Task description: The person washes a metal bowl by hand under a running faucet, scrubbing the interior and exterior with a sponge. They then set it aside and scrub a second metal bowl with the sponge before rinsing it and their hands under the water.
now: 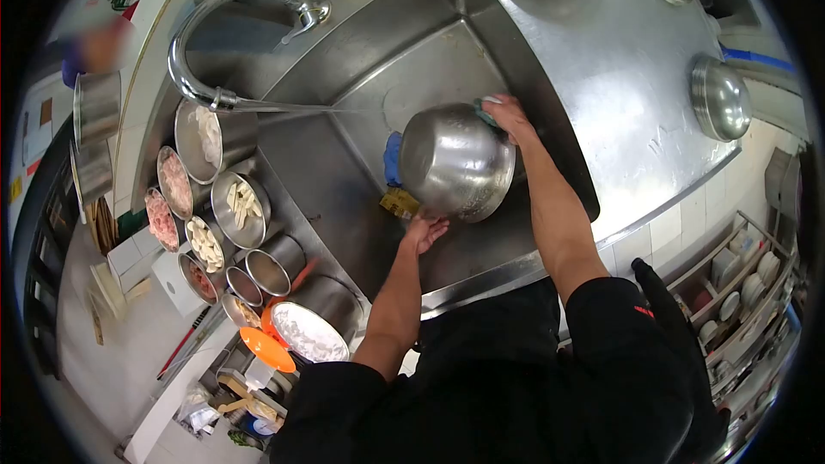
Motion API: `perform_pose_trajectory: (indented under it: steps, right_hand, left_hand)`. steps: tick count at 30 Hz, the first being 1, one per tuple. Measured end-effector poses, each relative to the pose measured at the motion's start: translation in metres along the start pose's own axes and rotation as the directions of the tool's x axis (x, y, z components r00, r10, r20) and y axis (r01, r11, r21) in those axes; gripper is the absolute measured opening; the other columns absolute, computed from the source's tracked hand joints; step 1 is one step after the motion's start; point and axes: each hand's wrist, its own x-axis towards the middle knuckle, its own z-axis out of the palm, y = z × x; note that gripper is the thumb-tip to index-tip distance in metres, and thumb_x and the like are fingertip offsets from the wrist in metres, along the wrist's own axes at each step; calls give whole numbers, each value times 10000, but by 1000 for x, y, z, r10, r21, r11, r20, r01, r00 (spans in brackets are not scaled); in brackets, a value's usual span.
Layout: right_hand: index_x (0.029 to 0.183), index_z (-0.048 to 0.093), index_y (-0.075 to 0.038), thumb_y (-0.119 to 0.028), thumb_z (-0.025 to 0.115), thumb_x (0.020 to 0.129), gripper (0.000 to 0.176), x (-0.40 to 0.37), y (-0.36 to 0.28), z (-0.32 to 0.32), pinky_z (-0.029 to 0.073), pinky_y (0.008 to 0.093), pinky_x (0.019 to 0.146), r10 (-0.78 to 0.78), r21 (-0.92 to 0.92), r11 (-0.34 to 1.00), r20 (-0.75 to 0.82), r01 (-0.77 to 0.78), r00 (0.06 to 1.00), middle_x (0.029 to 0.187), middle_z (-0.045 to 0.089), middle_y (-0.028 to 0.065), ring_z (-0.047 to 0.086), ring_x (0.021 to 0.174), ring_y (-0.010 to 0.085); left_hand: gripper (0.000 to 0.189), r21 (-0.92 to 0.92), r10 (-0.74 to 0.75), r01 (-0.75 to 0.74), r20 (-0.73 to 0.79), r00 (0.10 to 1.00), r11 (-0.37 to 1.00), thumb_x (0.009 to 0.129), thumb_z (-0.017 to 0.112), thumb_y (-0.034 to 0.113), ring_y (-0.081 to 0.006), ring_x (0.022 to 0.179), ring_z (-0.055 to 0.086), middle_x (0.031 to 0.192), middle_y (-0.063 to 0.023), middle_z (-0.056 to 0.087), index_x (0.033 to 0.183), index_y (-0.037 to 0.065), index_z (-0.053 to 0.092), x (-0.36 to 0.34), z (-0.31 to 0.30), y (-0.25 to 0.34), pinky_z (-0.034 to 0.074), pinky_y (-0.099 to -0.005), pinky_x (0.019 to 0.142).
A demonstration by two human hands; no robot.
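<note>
A large steel pot (455, 159) is tilted inside the metal sink (430, 77), its rounded outside showing. My right hand (509, 116) is closed on a green scouring pad (486, 112) against the pot's upper right side. At the pot's lower edge, my left hand (425, 229) touches the rim, the fingers partly hidden. A blue cloth (393, 159) and a yellow sponge (400, 203) lie left of the pot. Water runs from the curved faucet (185, 51) toward the pot.
Steel containers of food, one with white powder (309, 332), and an orange lid (267, 349) crowd the left. Steel bowls (720, 98) sit on the right counter (636, 120). A blurred person (99, 47) is at the far left.
</note>
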Motion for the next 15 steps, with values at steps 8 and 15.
perform_pose_trajectory:
  steps: [8, 15]
  right_hand:
    - [1030, 685, -73, -160, 696, 667, 373, -45, -58, 15, 501, 328, 716, -366, -212, 746, 661, 631, 655, 826, 684, 103, 643, 747, 208]
    - [850, 689, -90, -108, 693, 632, 219, -55, -41, 7, 494, 361, 678, -306, -167, 494, 885, 853, 351, 745, 668, 94, 640, 720, 241]
  left_hand:
    - [262, 436, 818, -731, -22, 574, 525, 935, 547, 177, -167, 931, 626, 1000, -59, 648, 1156, 43, 592, -15, 27, 144, 511, -284, 763]
    - [338, 592, 435, -761, 778, 454, -265, 926, 571, 266, -293, 954, 623, 1071, -136, 671, 1181, 48, 612, -63, 101, 200, 473, -367, 835]
